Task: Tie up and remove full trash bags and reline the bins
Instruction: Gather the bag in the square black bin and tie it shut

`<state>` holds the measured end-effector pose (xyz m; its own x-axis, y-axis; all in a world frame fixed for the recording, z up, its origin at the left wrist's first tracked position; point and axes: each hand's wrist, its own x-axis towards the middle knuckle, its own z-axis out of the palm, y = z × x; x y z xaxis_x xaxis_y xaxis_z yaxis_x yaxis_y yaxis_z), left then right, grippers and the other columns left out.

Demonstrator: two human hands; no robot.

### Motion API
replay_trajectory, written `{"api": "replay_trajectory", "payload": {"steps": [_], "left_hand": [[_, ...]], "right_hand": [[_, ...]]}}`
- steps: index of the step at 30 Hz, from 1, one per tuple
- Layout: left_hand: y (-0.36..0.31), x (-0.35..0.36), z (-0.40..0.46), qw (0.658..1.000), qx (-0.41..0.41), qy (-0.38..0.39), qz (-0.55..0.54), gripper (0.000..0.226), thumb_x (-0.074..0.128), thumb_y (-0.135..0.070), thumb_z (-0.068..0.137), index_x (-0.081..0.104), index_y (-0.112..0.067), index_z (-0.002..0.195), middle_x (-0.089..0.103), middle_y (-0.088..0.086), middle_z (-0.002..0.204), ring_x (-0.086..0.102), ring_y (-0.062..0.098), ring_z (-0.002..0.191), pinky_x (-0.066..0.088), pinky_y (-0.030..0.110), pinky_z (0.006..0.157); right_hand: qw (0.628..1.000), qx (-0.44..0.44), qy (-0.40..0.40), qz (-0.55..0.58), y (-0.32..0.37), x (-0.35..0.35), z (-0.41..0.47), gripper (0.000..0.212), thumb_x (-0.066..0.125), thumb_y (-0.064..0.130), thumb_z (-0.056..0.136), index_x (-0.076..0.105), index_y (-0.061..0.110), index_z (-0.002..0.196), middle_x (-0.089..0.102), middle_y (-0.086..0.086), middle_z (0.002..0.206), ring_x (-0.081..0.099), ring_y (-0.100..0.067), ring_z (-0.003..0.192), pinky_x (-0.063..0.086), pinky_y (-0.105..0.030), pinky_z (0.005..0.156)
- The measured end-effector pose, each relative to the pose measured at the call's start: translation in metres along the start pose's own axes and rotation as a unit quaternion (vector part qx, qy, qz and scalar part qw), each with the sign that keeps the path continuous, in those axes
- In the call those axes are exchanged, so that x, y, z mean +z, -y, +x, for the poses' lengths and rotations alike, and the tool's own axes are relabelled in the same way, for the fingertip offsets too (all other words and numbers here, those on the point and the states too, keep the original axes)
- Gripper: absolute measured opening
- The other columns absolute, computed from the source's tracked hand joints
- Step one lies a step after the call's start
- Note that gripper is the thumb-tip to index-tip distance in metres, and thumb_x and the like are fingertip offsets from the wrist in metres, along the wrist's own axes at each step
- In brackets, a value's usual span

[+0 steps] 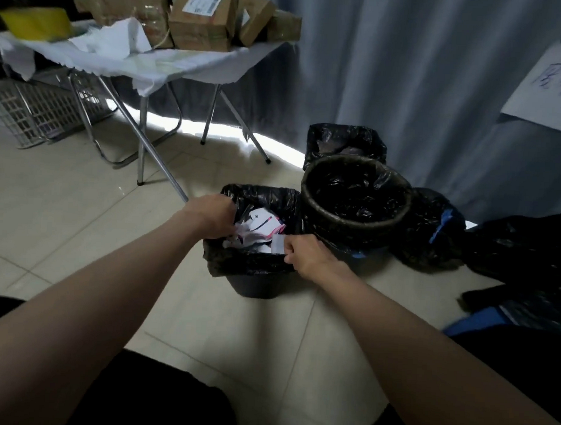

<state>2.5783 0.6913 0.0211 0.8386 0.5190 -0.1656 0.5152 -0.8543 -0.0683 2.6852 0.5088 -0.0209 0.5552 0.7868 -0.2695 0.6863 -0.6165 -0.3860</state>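
hands (pixel 259 234) grip bin liner (pixel 254 262) rim

You had no legible text: shipping label (pixel 203 1) on cardboard box (pixel 202 19) blurred, blue handwriting on white sheet (pixel 550 86) unreadable.

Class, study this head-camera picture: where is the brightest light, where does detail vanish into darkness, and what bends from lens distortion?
Head view: brightest along the strip of light under the curtain; black liner in the round bin swallows detail; folding table tilts and bows toward the frame edge.
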Motion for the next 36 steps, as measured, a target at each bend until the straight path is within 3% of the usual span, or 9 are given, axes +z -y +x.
{"api": "replay_trajectory", "payload": {"steps": [5, 10, 12, 21, 24, 27, 31, 34, 36], "left_hand": [[-0.006, -0.015, -0.030, 0.999, 0.043, 0.016, 0.019, 0.025, 0.063, -0.030, 0.084, 0.068, -0.023, 0.108, 0.063, 0.002, 0.113, 0.060, 0.025, 0.105, 0.053, 0.036, 0.081], [-0.041, -0.007, -0.047, 0.995, 0.083, 0.042, 0.033, 0.058, 0.062, -0.033, 0.088, 0.045, -0.018, 0.142, 0.050, 0.005, 0.135, 0.053, 0.027, 0.121, 0.049, 0.037, 0.092], [-0.066, -0.002, -0.050, 0.989, 0.117, 0.071, 0.063, 0.057, 0.057, -0.031, 0.091, 0.043, -0.015, 0.144, 0.050, 0.007, 0.137, 0.051, 0.027, 0.124, 0.048, 0.037, 0.093], [-0.197, 0.007, -0.029, 0.965, 0.253, 0.048, 0.045, 0.035, 0.053, -0.024, 0.083, 0.062, -0.019, 0.116, 0.066, 0.009, 0.108, 0.064, 0.033, 0.101, 0.053, 0.038, 0.082], [-0.230, 0.005, -0.027, 0.966, 0.250, 0.063, 0.024, 0.011, 0.057, -0.016, 0.077, 0.068, -0.015, 0.079, 0.063, 0.006, 0.077, 0.067, 0.032, 0.086, 0.054, 0.035, 0.070], [-0.252, 0.008, -0.028, 0.962, 0.260, 0.087, 0.015, 0.021, 0.061, -0.016, 0.073, 0.060, -0.017, 0.053, 0.062, -0.007, 0.053, 0.067, 0.020, 0.073, 0.057, 0.034, 0.071], [-0.266, 0.012, -0.025, 0.966, 0.254, 0.046, -0.004, 0.011, 0.065, -0.027, 0.082, 0.060, -0.017, 0.083, 0.064, 0.008, 0.089, 0.063, 0.033, 0.094, 0.049, 0.035, 0.073], [-0.276, 0.017, -0.014, 0.965, 0.259, 0.014, -0.047, 0.030, 0.050, -0.018, 0.090, 0.055, -0.017, 0.119, 0.060, 0.012, 0.122, 0.058, 0.038, 0.111, 0.047, 0.042, 0.086], [-0.281, 0.021, -0.008, 0.954, 0.288, 0.020, -0.078, 0.041, 0.044, -0.012, 0.090, 0.058, -0.023, 0.127, 0.059, 0.007, 0.130, 0.056, 0.034, 0.118, 0.046, 0.042, 0.096]], "right_hand": [[1.000, 0.008, 0.023, -0.012, -0.037, -0.007, -0.062, 0.014, 0.063, 0.014, 0.088, 0.052, 0.018, 0.078, 0.066, -0.009, 0.097, 0.063, -0.030, 0.093, 0.051, -0.039, 0.081], [0.998, -0.020, 0.031, -0.046, -0.083, -0.010, -0.126, 0.012, 0.062, 0.017, 0.089, 0.051, 0.018, 0.083, 0.059, -0.002, 0.091, 0.057, -0.025, 0.090, 0.046, -0.041, 0.078], [0.999, -0.011, 0.015, -0.045, -0.104, -0.012, -0.150, 0.010, 0.060, 0.016, 0.092, 0.051, 0.016, 0.087, 0.059, -0.002, 0.093, 0.055, -0.025, 0.089, 0.045, -0.041, 0.078], [0.988, 0.121, -0.085, -0.031, -0.203, -0.018, -0.227, 0.012, 0.059, 0.025, 0.097, 0.062, 0.025, 0.108, 0.059, 0.000, 0.107, 0.057, -0.022, 0.096, 0.051, -0.042, 0.081], [0.976, 0.169, -0.138, 0.003, -0.225, -0.020, -0.237, 0.023, 0.052, 0.013, 0.097, 0.067, 0.022, 0.113, 0.059, 0.000, 0.105, 0.059, -0.019, 0.087, 0.049, -0.035, 0.072], [0.956, 0.201, -0.193, 0.095, -0.237, -0.018, -0.241, 0.025, 0.046, 0.006, 0.094, 0.064, 0.023, 0.097, 0.063, -0.004, 0.093, 0.059, -0.023, 0.070, 0.048, -0.042, 0.062], [0.914, 0.244, -0.241, 0.218, -0.250, -0.013, -0.238, 0.009, 0.046, 0.012, 0.098, 0.048, 0.015, 0.106, 0.053, -0.014, 0.068, 0.049, -0.029, 0.063, 0.037, -0.039, 0.059], [0.890, 0.291, -0.235, 0.260, -0.257, -0.009, -0.230, 0.020, 0.042, 0.019, 0.103, 0.057, 0.011, 0.114, 0.064, -0.013, 0.086, 0.059, -0.029, 0.089, 0.044, -0.037, 0.075], [0.872, 0.306, -0.218, 0.314, -0.261, -0.008, -0.223, 0.031, 0.038, 0.021, 0.103, 0.064, 0.004, 0.105, 0.065, -0.016, 0.102, 0.059, -0.033, 0.102, 0.044, -0.037, 0.082]]}}
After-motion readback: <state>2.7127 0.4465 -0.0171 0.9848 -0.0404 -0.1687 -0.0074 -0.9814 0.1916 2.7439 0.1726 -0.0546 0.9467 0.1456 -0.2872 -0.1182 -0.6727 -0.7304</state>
